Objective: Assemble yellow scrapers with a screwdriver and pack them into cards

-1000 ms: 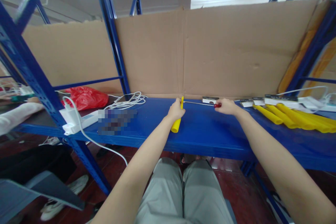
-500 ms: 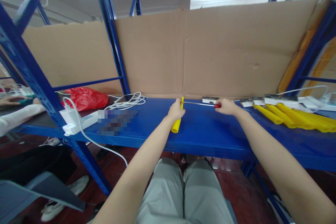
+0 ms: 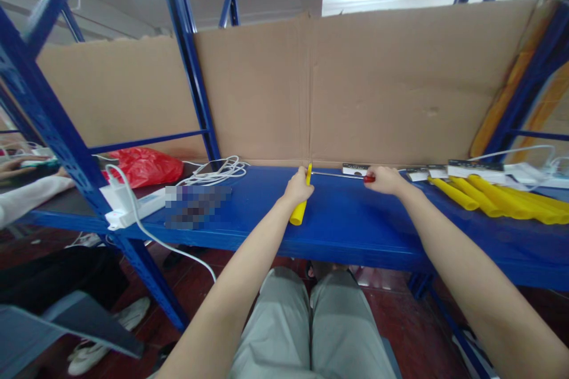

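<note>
My left hand (image 3: 299, 188) is closed around a yellow tube (image 3: 298, 214), which it holds upright at a tilt over the blue shelf; its narrow upper end shows above the fingers. In my right hand (image 3: 383, 180) is the red handle of a screwdriver (image 3: 368, 179). The long metal shaft points left, level, and its tip meets the upper part of the yellow tube. Whether the tip sits in a screw there is too small to tell.
More yellow tubes (image 3: 498, 196) lie at the right, before several white-and-black boxes (image 3: 475, 169). A white power strip (image 3: 151, 204), coiled cable (image 3: 217, 172) and red plastic bag (image 3: 146, 167) are at the left. Cardboard (image 3: 377, 83) stands behind the blue shelf (image 3: 347, 219). Another person's sleeve (image 3: 31, 196) shows far left.
My hands, the tube and the screwdriver stay in nearly the same place. At far left, the other person's hand and sleeve have shifted slightly.
</note>
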{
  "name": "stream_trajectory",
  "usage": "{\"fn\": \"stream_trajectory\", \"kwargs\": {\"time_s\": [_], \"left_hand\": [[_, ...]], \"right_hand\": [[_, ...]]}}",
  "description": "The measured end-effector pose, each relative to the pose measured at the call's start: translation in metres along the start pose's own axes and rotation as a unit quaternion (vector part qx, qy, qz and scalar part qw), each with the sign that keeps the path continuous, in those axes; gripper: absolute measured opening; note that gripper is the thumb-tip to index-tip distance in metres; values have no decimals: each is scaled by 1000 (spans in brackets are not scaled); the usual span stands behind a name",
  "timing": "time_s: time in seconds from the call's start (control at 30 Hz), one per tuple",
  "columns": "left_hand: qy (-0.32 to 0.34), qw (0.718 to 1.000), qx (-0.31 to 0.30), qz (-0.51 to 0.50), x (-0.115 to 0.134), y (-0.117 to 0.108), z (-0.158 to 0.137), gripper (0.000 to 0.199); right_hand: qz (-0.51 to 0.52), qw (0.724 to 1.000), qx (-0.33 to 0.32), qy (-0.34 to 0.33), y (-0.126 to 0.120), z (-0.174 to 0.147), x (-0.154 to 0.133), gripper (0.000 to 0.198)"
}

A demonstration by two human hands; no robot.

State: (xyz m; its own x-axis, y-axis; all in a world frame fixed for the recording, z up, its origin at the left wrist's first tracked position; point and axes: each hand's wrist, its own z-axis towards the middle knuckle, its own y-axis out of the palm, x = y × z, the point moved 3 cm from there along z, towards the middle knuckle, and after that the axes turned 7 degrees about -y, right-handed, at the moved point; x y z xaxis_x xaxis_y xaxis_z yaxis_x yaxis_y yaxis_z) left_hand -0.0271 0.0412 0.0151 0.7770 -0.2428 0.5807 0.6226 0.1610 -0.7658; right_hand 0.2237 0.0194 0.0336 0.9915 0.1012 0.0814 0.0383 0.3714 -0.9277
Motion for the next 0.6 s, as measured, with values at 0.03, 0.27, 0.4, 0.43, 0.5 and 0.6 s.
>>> {"fn": "stream_trajectory", "kwargs": {"time_s": [0.03, 0.27, 0.4, 0.43, 0.5, 0.6], "left_hand": [[-1, 1000, 0, -1, 0, 0, 0, 38], [0, 1000, 2, 0, -1, 1, 2, 39], [-1, 1000, -1, -4, -1, 1, 2, 38], [-1, 1000, -2, -6, -1, 1, 2, 37], [0, 1000, -1, -6, -1, 1, 2, 38], [3, 1000, 1, -5, -1, 1, 2, 38]], "right_hand": [[1, 1000, -4, 3, 0, 0, 0, 19], [28, 999, -13, 23, 3, 1, 0, 15], [30, 999, 2, 23, 4, 1, 2, 15], [31, 999, 6, 16, 4, 2, 2, 15], [30, 999, 6, 8, 4, 2, 3, 17], [23, 1000, 0, 10, 5, 3, 4, 17]]}}
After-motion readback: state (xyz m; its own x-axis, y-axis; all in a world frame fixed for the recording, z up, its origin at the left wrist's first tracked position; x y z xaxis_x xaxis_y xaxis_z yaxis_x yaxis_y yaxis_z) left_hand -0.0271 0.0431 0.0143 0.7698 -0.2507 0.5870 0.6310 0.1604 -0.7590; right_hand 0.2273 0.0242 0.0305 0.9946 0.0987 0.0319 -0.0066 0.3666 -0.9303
